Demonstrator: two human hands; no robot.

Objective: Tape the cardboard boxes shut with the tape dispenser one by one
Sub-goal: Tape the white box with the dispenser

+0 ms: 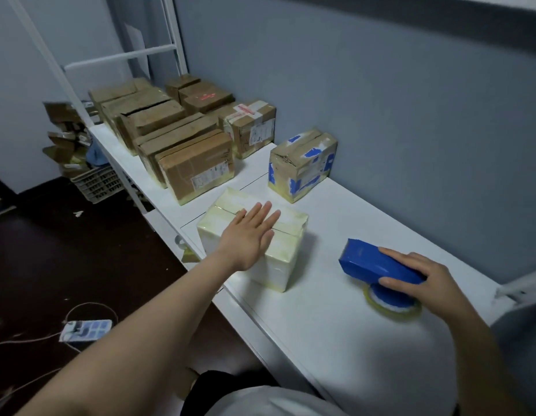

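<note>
Head view: the left hand (251, 235) lies flat, fingers straight, on the white box (290, 224), apparently to hold its flaps level for taping. Right of that box, the right hand (420, 280) grasps the blue tape dispenser (372, 262), which rests on the desk (336, 331), within easy reach. Beyond the box stand a blue-patched box (302, 165) and brown boxes (182, 139); I can't tell from here whether they are sealed.

A white box (277, 262), glossy with yellowish tape and crossed by a seam along its top, is stood upright near the front edge of the table (336, 340) and is pressed by the flat left hand (248, 235). To its right, a blue tape dispenser (372, 262) is laid with its clear roll against the table and is gripped by the right hand (426, 280). Farther back, a brown box patched with blue tape (302, 166) is set apart. More brown boxes (194, 166) are crowded together beyond.
</note>
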